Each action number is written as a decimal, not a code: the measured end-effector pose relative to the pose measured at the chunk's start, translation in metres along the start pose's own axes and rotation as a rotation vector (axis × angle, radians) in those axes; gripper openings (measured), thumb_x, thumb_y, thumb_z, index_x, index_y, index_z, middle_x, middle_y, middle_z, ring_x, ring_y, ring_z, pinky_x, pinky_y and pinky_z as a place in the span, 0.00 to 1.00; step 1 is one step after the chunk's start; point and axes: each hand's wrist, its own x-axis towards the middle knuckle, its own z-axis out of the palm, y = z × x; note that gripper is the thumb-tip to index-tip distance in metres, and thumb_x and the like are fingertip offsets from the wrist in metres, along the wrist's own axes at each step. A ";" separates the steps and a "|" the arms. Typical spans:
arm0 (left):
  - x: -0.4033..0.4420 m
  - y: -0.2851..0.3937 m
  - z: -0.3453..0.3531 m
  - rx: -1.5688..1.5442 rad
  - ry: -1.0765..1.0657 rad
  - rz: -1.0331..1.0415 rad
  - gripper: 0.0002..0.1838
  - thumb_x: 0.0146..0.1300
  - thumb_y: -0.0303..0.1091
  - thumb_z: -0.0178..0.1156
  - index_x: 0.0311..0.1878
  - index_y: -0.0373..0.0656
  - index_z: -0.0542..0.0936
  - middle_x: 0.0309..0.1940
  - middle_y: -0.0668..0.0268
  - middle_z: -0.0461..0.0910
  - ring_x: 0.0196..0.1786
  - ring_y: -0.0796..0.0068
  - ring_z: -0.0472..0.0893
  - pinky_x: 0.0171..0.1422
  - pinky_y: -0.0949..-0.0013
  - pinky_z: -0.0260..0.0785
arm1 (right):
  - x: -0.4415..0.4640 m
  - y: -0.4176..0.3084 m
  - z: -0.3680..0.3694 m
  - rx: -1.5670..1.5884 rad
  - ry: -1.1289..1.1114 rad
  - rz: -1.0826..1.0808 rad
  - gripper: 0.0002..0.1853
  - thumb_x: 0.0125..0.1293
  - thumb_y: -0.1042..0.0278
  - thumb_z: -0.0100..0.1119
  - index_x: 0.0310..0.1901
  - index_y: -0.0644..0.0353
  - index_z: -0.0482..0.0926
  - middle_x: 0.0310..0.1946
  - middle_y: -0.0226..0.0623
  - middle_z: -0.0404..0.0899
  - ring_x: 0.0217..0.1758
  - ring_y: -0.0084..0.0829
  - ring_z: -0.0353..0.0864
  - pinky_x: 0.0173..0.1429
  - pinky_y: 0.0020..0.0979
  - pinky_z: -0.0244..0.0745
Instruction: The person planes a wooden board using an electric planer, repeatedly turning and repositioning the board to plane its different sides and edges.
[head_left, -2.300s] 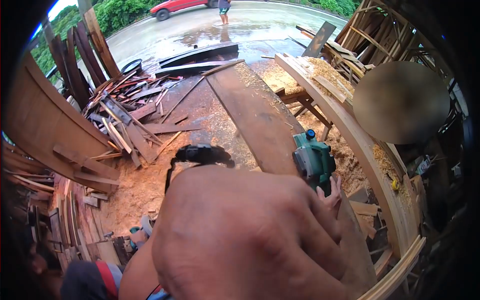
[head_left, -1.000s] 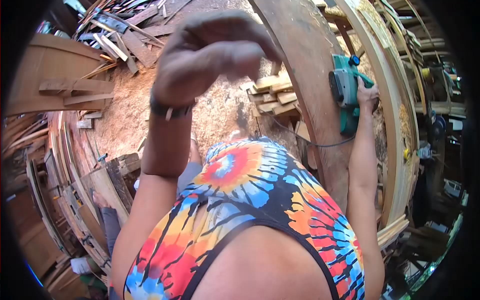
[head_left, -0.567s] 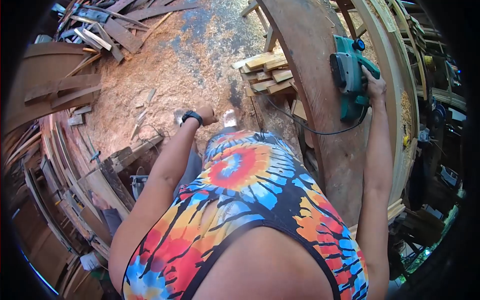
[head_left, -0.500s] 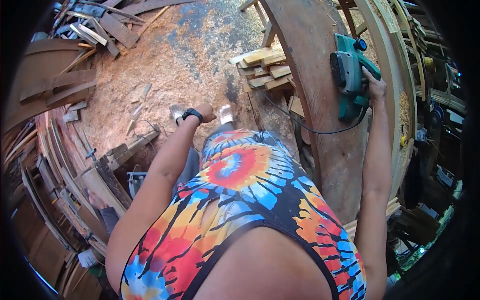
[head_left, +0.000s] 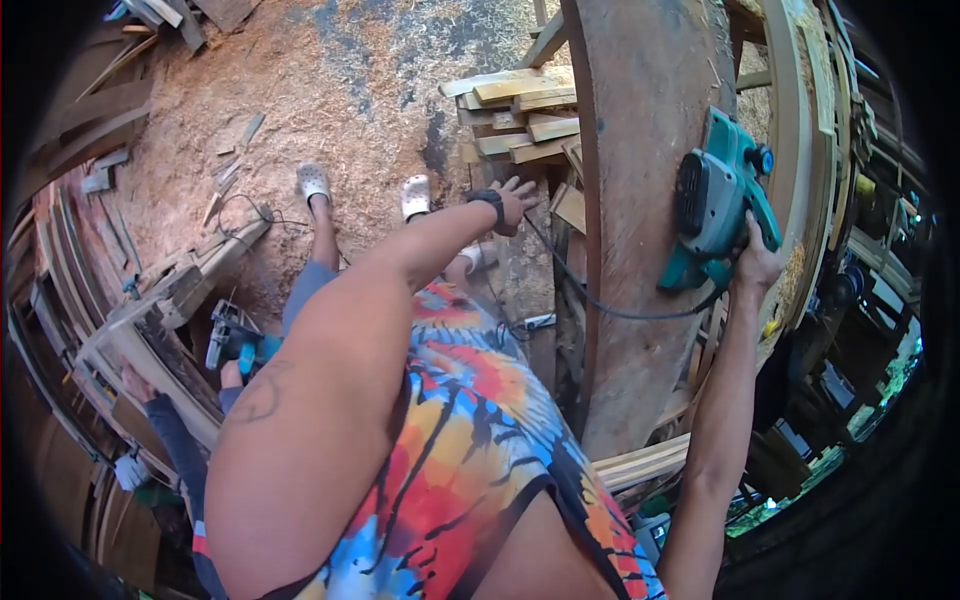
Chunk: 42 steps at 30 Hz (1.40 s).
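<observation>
My right hand (head_left: 757, 264) is wrapped around the rear handle of a teal electric planer (head_left: 718, 195). The planer rests on a wide wooden plank (head_left: 640, 130). Its black power cord (head_left: 620, 312) loops back from the tool and across the plank's left edge. My left hand (head_left: 516, 203), with a dark watch on the wrist, reaches across my body with fingers spread. It holds nothing and is close to the cord beside the plank; whether it touches the cord I cannot tell.
Cut wood pieces (head_left: 525, 105) are stacked left of the plank. Shavings cover the floor (head_left: 290, 90). At the lower left a co-worker's hand (head_left: 232, 375) is at another teal power tool (head_left: 240, 340), beside a timber beam (head_left: 180, 290). More boards (head_left: 800, 130) stand at right.
My left hand has swung rightward toward the cord and its fingers have spread. The planer stays in my right hand on the plank. The view has shifted, and more of the co-worker shows.
</observation>
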 end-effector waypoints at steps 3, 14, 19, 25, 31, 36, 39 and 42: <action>0.028 -0.021 0.005 0.112 -0.364 0.054 0.36 0.56 0.43 0.66 0.71 0.50 0.74 0.74 0.55 0.69 0.76 0.51 0.67 0.75 0.44 0.65 | -0.002 -0.004 0.005 0.106 -0.013 0.036 0.10 0.63 0.60 0.73 0.34 0.58 0.85 0.20 0.26 0.77 0.18 0.20 0.72 0.23 0.26 0.64; -0.007 -0.129 0.031 -0.136 -0.305 -0.255 0.22 0.68 0.49 0.52 0.52 0.47 0.87 0.55 0.54 0.85 0.59 0.54 0.83 0.64 0.52 0.75 | 0.000 0.006 0.002 0.193 -0.042 0.068 0.07 0.67 0.67 0.69 0.37 0.61 0.84 0.22 0.25 0.75 0.20 0.18 0.70 0.26 0.25 0.62; 0.009 -0.123 0.020 0.014 -0.383 -0.166 0.23 0.69 0.50 0.52 0.54 0.45 0.87 0.59 0.55 0.83 0.61 0.55 0.82 0.62 0.50 0.75 | 0.001 0.010 -0.005 0.139 -0.060 0.063 0.07 0.69 0.67 0.67 0.38 0.62 0.85 0.24 0.24 0.75 0.22 0.18 0.70 0.27 0.25 0.63; 0.047 -0.189 0.082 -0.223 -0.611 -0.707 0.29 0.56 0.59 0.66 0.59 0.57 0.86 0.61 0.65 0.82 0.66 0.62 0.77 0.71 0.58 0.66 | 0.000 0.012 -0.008 0.106 -0.061 0.047 0.08 0.71 0.68 0.64 0.40 0.65 0.84 0.24 0.26 0.74 0.23 0.19 0.69 0.29 0.25 0.63; 0.053 -0.192 0.032 -0.377 -0.722 -0.439 0.25 0.63 0.51 0.59 0.56 0.46 0.85 0.60 0.51 0.82 0.63 0.53 0.80 0.67 0.52 0.71 | -0.005 0.004 -0.008 0.070 -0.071 0.074 0.07 0.71 0.66 0.63 0.41 0.61 0.81 0.23 0.25 0.72 0.22 0.17 0.69 0.26 0.23 0.62; 0.119 -0.227 0.013 -0.537 0.222 -0.635 0.17 0.60 0.34 0.58 0.49 0.35 0.79 0.48 0.43 0.84 0.53 0.43 0.84 0.59 0.47 0.77 | -0.005 0.006 -0.014 0.115 -0.071 0.146 0.08 0.71 0.64 0.64 0.38 0.59 0.79 0.24 0.24 0.72 0.24 0.17 0.68 0.30 0.24 0.63; 0.167 -0.245 0.000 -0.261 0.629 -0.615 0.18 0.62 0.36 0.62 0.53 0.41 0.75 0.47 0.52 0.79 0.57 0.51 0.77 0.60 0.51 0.73 | -0.004 0.014 -0.020 0.105 -0.059 0.144 0.09 0.70 0.63 0.63 0.38 0.59 0.79 0.24 0.25 0.72 0.24 0.18 0.67 0.31 0.25 0.63; 0.207 -0.253 -0.016 -0.190 0.512 -0.683 0.18 0.66 0.37 0.59 0.56 0.41 0.76 0.53 0.53 0.79 0.61 0.55 0.76 0.62 0.50 0.71 | -0.005 0.013 -0.022 0.082 -0.027 0.145 0.09 0.71 0.63 0.61 0.40 0.60 0.79 0.24 0.27 0.73 0.23 0.19 0.67 0.31 0.25 0.62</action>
